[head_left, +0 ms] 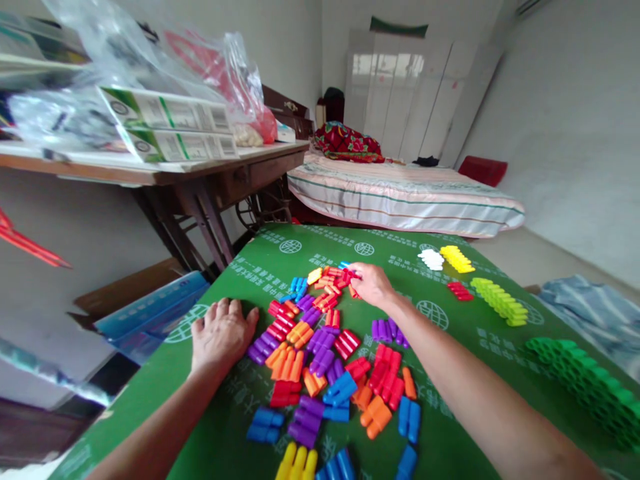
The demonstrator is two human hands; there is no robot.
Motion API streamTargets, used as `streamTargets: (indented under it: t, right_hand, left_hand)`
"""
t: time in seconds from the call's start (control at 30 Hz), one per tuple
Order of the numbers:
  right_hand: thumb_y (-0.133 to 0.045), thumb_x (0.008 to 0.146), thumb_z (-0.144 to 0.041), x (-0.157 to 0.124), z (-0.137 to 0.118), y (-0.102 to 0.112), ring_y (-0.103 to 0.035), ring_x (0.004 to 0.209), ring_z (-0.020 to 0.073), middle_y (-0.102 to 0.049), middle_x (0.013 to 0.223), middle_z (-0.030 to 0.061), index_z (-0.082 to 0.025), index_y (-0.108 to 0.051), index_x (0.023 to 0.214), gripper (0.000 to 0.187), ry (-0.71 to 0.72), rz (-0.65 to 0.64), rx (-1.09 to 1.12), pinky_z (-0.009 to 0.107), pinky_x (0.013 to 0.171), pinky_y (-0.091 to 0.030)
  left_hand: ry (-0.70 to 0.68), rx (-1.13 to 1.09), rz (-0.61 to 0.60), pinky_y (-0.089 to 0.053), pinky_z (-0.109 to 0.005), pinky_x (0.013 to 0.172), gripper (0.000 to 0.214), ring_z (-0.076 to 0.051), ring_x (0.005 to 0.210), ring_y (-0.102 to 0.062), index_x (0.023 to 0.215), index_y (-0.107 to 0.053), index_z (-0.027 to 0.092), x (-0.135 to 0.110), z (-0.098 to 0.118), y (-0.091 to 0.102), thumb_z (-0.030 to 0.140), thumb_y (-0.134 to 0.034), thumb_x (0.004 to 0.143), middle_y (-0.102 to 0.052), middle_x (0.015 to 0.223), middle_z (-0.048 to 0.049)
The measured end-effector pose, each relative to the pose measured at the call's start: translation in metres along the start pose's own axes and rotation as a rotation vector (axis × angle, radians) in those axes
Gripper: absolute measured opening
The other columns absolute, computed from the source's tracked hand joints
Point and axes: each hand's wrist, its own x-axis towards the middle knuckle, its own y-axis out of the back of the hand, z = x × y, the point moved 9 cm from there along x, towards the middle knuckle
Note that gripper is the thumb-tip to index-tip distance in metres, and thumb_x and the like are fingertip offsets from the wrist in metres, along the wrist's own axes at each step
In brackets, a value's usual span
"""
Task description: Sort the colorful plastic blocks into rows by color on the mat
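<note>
A pile of bullet-shaped plastic building pieces, joined in short rows, lies spread over the green table [280,250]. My left hand [223,333] rests palm down on the tabletop, fingers stretched, just left of the pile. At the far end, my right hand [371,283] has its fingers bent and pinched on a red piece [353,274]; the fingertips are partly hidden. Around it lie orange pieces [331,273] and a small blue piece [344,265]. Nearer to me are purple pieces [323,350], more blue pieces [341,389] and yellow pieces [297,461].
Along the table's right side stand sorted groups: white pieces [431,259], yellow pieces [457,259], red pieces [459,291], lime pieces [499,301] and a long green block [585,387]. A wooden desk [270,163] with boxes [175,127] stands left; a bed [400,193] lies beyond.
</note>
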Motion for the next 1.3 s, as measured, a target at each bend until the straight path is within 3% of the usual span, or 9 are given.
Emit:
streamTargets:
  t: [0.07, 0.17, 0.3, 0.5, 0.67, 0.77, 0.87, 1.03, 1.3]
  right_hand:
    - [-0.056, 0.079, -0.011, -0.021, 0.032, 0.02, -0.067, 0.075, 0.0146, -0.074, 0.089, 0.0036, -0.017, -0.065, 0.109, 0.033, -0.117, 0.021, 0.332, 0.022, 0.064, -0.051]
    - [-0.057, 0.076, -0.009, -0.062, 0.081, 0.048, -0.063, 0.059, 0.0115, -0.072, 0.076, 0.0037, -0.012, -0.065, 0.11, 0.035, -0.31, 0.043, 0.524, 0.017, 0.045, -0.04]
    - [-0.057, 0.074, -0.007, -0.114, 0.128, 0.072, -0.061, 0.052, 0.0106, -0.071, 0.069, 0.0039, -0.011, -0.066, 0.106, 0.033, -0.501, 0.087, 0.511, 0.016, 0.037, -0.031]
    - [-0.054, 0.08, -0.012, -0.151, 0.16, 0.076, -0.064, 0.055, 0.0118, -0.073, 0.075, 0.0046, -0.012, -0.066, 0.107, 0.03, -0.604, 0.129, 0.364, 0.018, 0.04, -0.036]
    - [-0.055, 0.085, -0.024, -0.151, 0.159, 0.081, -0.069, 0.089, 0.02, -0.074, 0.1, 0.0084, -0.018, -0.068, 0.105, 0.025, -0.51, 0.102, -0.057, 0.027, 0.071, -0.051]
    - [-0.049, 0.088, -0.034, -0.15, 0.143, 0.084, -0.067, 0.095, 0.0265, -0.071, 0.105, 0.011, -0.022, -0.067, 0.104, 0.027, -0.484, 0.046, -0.459, 0.033, 0.071, -0.049]
    - [-0.044, 0.091, -0.035, -0.15, 0.124, 0.079, -0.066, 0.092, 0.0275, -0.068, 0.104, 0.0116, -0.022, -0.066, 0.1, 0.028, -0.463, -0.015, -0.658, 0.033, 0.067, -0.046]
    - [-0.048, 0.089, -0.034, -0.152, 0.11, 0.07, -0.064, 0.094, 0.0248, -0.065, 0.102, 0.0088, -0.023, -0.067, 0.097, 0.023, -0.424, -0.022, -0.694, 0.03, 0.067, -0.044]
    - [-0.054, 0.086, -0.03, -0.164, 0.13, 0.078, -0.063, 0.089, 0.0186, -0.063, 0.101, 0.0041, -0.026, -0.07, 0.1, 0.021, -0.379, 0.108, -0.586, 0.027, 0.071, -0.044]
  left_hand:
    - [-0.002, 0.025, -0.012, -0.036, -0.049, 0.098, 0.058, -0.034, 0.127, -0.04, 0.112, -0.055, 0.013, 0.002, 0.0, -0.001, 0.051, -0.017, 0.091, -0.052, 0.13, -0.0189]
    - [0.0, 0.028, -0.022, -0.037, -0.049, 0.097, 0.059, -0.035, 0.125, -0.042, 0.111, -0.054, 0.013, 0.005, 0.0, -0.001, 0.054, -0.016, 0.091, -0.053, 0.126, -0.0178]
    - [-0.003, 0.012, -0.039, -0.036, -0.05, 0.098, 0.061, -0.035, 0.126, -0.04, 0.112, -0.054, 0.013, 0.009, 0.0, -0.002, 0.055, -0.014, 0.09, -0.051, 0.13, -0.0184]
    - [0.015, -0.009, -0.043, -0.035, -0.052, 0.098, 0.062, -0.037, 0.126, -0.041, 0.113, -0.055, 0.011, 0.007, 0.001, 0.001, 0.054, -0.016, 0.09, -0.05, 0.131, -0.0207]
    - [0.017, 0.01, -0.022, -0.035, -0.05, 0.099, 0.059, -0.035, 0.128, -0.041, 0.115, -0.055, 0.012, 0.002, 0.003, 0.001, 0.052, -0.019, 0.09, -0.051, 0.132, -0.0198]
    - [0.029, 0.009, -0.004, -0.036, -0.05, 0.099, 0.058, -0.035, 0.128, -0.041, 0.116, -0.055, 0.011, -0.001, 0.003, 0.002, 0.05, -0.021, 0.09, -0.052, 0.132, -0.0203]
    - [0.033, 0.003, 0.009, -0.036, -0.05, 0.099, 0.057, -0.034, 0.127, -0.042, 0.116, -0.056, 0.011, -0.003, 0.004, 0.003, 0.049, -0.024, 0.09, -0.053, 0.131, -0.0199]
    - [0.031, -0.002, 0.015, -0.036, -0.049, 0.098, 0.056, -0.034, 0.127, -0.042, 0.116, -0.056, 0.01, -0.004, 0.004, 0.003, 0.049, -0.025, 0.089, -0.053, 0.13, -0.0197]
    - [0.006, -0.012, -0.015, -0.035, -0.049, 0.098, 0.06, -0.035, 0.124, -0.043, 0.113, -0.056, 0.012, -0.002, 0.003, 0.003, 0.052, -0.019, 0.089, -0.053, 0.128, -0.0202]
